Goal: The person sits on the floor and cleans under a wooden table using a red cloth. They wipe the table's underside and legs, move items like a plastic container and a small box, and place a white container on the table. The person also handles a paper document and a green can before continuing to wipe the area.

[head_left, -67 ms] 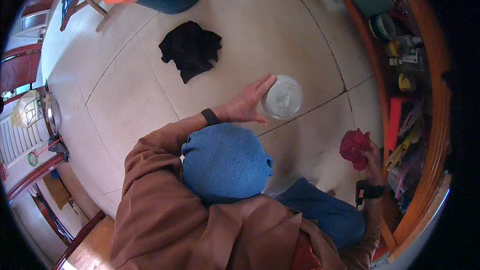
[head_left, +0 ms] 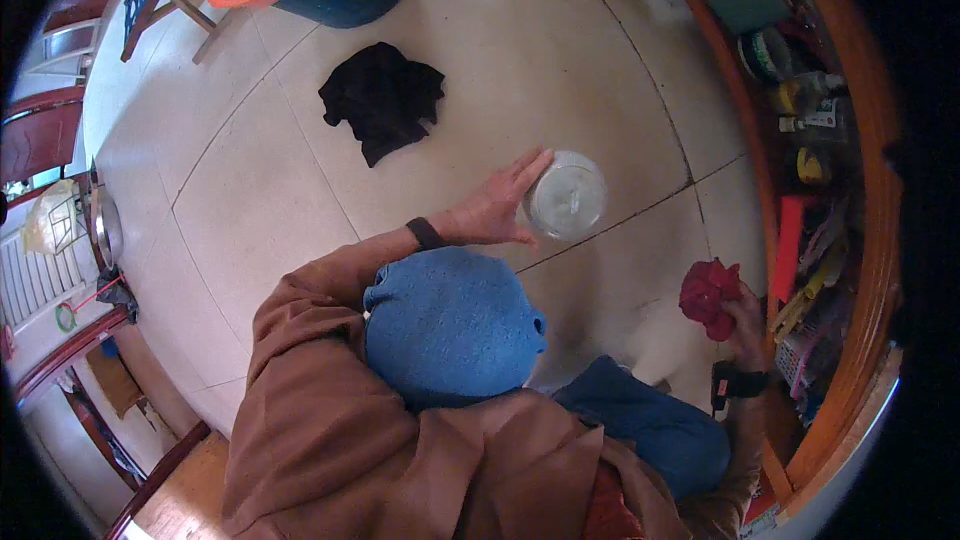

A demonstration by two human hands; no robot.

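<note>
Comparing with a moment ago, I see little change: my left hand stays spread wide against the clear jar on the floor, my right hand keeps clutching the red cloth.

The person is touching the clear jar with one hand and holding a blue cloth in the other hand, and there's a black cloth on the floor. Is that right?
Almost. The cloth in the right hand is red, not blue; the head view shows it bunched in the fingers. The rest holds: the left hand rests against the clear jar, and a black cloth lies on the floor.
</note>
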